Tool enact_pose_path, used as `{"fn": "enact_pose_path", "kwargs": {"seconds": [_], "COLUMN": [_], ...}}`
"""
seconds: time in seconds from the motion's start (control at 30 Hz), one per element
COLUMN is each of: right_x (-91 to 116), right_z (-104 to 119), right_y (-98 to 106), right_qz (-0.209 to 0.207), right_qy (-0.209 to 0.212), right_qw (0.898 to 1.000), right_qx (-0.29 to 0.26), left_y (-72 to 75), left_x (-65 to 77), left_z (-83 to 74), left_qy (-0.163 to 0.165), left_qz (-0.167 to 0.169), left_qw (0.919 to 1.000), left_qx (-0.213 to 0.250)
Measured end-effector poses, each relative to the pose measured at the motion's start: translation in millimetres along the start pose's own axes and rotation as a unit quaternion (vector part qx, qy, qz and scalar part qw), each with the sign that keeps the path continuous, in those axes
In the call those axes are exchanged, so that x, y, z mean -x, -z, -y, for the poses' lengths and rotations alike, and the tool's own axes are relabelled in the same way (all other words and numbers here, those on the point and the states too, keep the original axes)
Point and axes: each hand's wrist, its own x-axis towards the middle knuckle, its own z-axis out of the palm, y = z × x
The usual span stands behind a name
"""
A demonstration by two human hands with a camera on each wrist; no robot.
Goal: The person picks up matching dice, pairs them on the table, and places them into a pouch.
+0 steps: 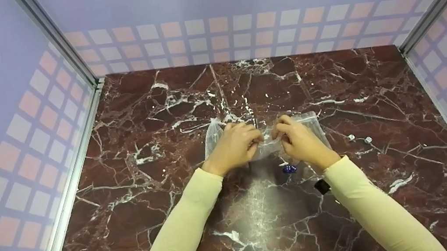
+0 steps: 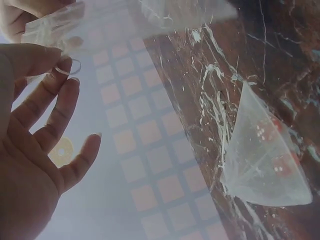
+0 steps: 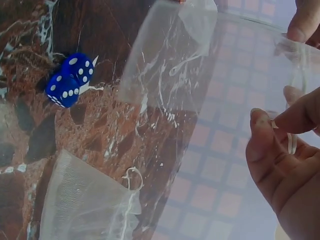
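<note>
Between my hands is a sheer white drawstring pouch (image 1: 269,147). My left hand (image 1: 235,146) pinches it at the top with thumb and forefinger, where a thin white drawstring loop (image 2: 76,68) shows; the other fingers are spread. On the opposite side, my right hand (image 1: 301,140) pinches the white cord (image 3: 291,142) between thumb and fingertip. Two blue dice (image 1: 289,169) with white dots lie against each other on the table below the right hand. Beside my left hand, another sheer pouch (image 1: 212,138) lies with red dice (image 2: 285,165) showing through it.
A further sheer pouch (image 1: 315,125) lies behind the right hand. Two white dice (image 1: 359,138) sit farther right on the dark red marbled table (image 1: 394,197). Purple panels with a checked border (image 1: 243,36) enclose the back and sides.
</note>
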Motion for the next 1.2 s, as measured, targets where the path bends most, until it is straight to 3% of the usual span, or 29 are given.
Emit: {"fn": "enact_pose_path", "kwargs": {"seconds": [0.3,0.53,0.73,1.0,1.2], "right_x": [9,21,35,58,70], "right_z": [-7,-17,-27,-37,-42], "right_y": [4,7,7,-6,-18], "right_qz": [-0.024,-0.043,0.029,0.147,0.171], "right_qy": [-0.028,-0.059,-0.109,-0.164,-0.169], "right_qw": [0.995,0.994,0.992,0.972,0.969], "right_qx": [-0.094,-0.079,-0.061,-0.079,-0.063], "left_y": [-2.4,0.0,4.5,6.8,7.7], "left_x": [0.8,0.4,-2.6,-6.4,-7.1], "left_z": [10.2,14.8,18.1,22.6,23.0], "left_qy": [-0.001,0.002,0.000,0.017,0.031], "left_qz": [-0.012,-0.012,-0.008,0.020,0.034], "left_qw": [0.9992,0.9989,0.9988,0.9987,0.9978], "left_qx": [0.039,0.045,0.048,0.043,0.047]}}
